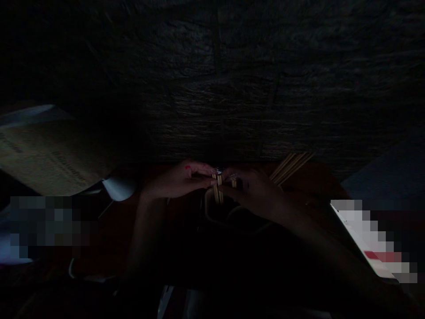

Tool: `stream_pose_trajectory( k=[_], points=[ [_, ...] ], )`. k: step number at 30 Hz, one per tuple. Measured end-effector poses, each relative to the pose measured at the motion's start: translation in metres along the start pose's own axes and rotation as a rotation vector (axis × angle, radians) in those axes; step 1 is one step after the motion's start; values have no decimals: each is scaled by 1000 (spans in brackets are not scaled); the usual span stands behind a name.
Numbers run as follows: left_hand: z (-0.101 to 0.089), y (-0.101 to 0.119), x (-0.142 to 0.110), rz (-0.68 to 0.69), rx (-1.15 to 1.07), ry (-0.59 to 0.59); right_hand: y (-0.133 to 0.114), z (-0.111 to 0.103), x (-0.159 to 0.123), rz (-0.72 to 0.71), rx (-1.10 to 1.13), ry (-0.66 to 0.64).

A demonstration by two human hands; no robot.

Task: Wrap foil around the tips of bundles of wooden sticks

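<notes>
The scene is very dark. My left hand (pixel 189 179) comes in from the left with its fingertips closed on a few thin wooden sticks (pixel 218 192). From the other side, my right hand (pixel 254 188) pinches the same sticks between thumb and fingers. A small shiny, clear-looking piece (pixel 218 171) covers or sits at their upper ends; what it is cannot be made out. The sticks stand nearly upright, their lower ends over a dark container with a pale rim (pixel 209 212). Another light stick end (pixel 234 182) shows beside my right fingers.
Behind my right hand, a bundle of wooden sticks (pixel 292 167) leans outward. A printed brown sack or box (pixel 49 150) stands at left, near a pale curved object (pixel 119 188). Beyond the reddish table (pixel 318 177) rises a dark textured wall (pixel 212 88). A white-edged object (pixel 355 241) is at right.
</notes>
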State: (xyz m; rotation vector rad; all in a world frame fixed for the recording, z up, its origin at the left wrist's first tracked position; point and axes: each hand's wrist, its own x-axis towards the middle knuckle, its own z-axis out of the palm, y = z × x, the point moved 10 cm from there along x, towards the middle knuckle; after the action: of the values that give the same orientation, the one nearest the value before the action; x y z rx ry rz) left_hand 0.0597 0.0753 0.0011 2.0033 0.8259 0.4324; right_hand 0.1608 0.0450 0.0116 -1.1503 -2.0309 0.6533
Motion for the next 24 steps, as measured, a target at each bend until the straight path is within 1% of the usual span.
stream_pose_trajectory(
  k=[5,9,12,16,21,24],
  points=[
    [-4,-1,3,31,-14,26,2,-2,0,9,-33,23],
    [-3,-6,4,26,-16,-3,6,-1,2,7,3,24],
    [-2,-9,5,13,44,-23,8,0,2,12,39,22],
    [0,-12,4,5,99,-51,8,-2,2,1,34,35],
    [2,-12,4,12,111,-64,8,-2,1,43,29,6],
    [4,-11,4,16,126,-82,6,-2,1,38,32,5]
  ],
)
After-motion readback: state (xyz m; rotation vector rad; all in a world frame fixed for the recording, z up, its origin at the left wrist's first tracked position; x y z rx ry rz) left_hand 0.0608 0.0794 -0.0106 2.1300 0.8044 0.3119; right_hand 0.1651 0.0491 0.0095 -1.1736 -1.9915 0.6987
